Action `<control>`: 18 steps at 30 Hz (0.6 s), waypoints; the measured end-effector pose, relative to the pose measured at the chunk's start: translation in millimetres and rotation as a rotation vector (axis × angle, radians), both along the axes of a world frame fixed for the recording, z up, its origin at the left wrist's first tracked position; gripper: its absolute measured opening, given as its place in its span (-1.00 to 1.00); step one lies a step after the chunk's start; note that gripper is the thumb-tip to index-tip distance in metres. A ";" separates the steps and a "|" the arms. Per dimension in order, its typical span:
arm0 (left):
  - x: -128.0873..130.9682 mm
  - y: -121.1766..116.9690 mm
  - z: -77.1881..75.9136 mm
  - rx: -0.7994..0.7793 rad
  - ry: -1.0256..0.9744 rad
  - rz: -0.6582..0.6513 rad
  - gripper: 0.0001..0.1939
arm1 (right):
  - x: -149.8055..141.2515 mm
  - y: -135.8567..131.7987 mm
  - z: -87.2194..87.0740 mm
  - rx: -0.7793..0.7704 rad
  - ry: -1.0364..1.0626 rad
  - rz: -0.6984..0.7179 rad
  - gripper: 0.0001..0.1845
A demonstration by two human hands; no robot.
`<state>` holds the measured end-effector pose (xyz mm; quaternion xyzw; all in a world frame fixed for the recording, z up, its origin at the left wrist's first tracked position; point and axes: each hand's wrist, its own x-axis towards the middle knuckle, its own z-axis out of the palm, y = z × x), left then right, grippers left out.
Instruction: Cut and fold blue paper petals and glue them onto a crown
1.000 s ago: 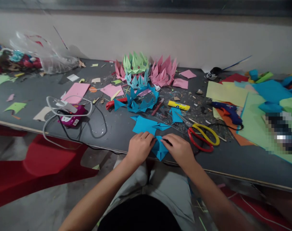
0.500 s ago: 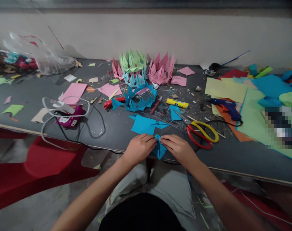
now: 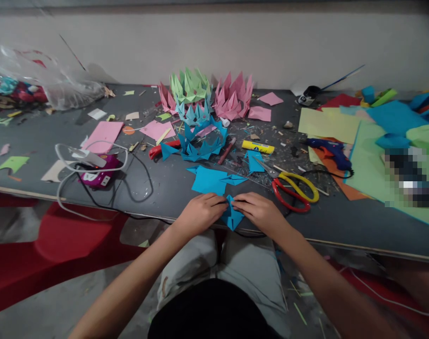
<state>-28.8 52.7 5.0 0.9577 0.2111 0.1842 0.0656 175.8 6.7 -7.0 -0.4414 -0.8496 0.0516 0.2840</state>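
A small folded piece of blue paper lies at the near edge of the dark grey table. My left hand pinches its left side and my right hand pinches its right side, fingertips almost meeting at the top fold. Just beyond lie a flat blue sheet and other blue folded bits. Further back stand blue, green and pink folded paper crowns.
Red and yellow scissors lie right of my hands, with a yellow glue stick and a blue glue gun beyond. Coloured paper sheets cover the right side. A purple device with white cable sits left. A red chair stands below.
Both hands have drawn closer together on the blue paper, which is now folded narrower. The view has shifted slightly.
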 end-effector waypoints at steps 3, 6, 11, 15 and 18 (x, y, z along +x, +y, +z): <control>-0.8 1.3 1.1 0.008 -0.008 -0.017 -0.81 | 1.0 0.5 -1.2 -0.002 0.018 0.006 -0.80; -1.3 2.5 1.6 0.007 -0.016 -0.032 -0.81 | 2.4 1.0 -2.1 -0.014 0.021 0.005 -0.80; -1.5 2.4 0.4 -0.004 0.003 -0.034 -0.81 | 3.2 1.5 -3.0 -0.022 0.032 0.001 -0.80; -1.6 2.2 -1.1 -0.009 0.007 -0.023 -0.82 | 2.6 1.6 -2.4 -0.032 0.021 0.006 -0.81; -2.1 2.4 -1.4 -0.011 0.012 -0.017 -0.82 | 2.8 1.8 -1.6 -0.033 0.016 0.019 -0.82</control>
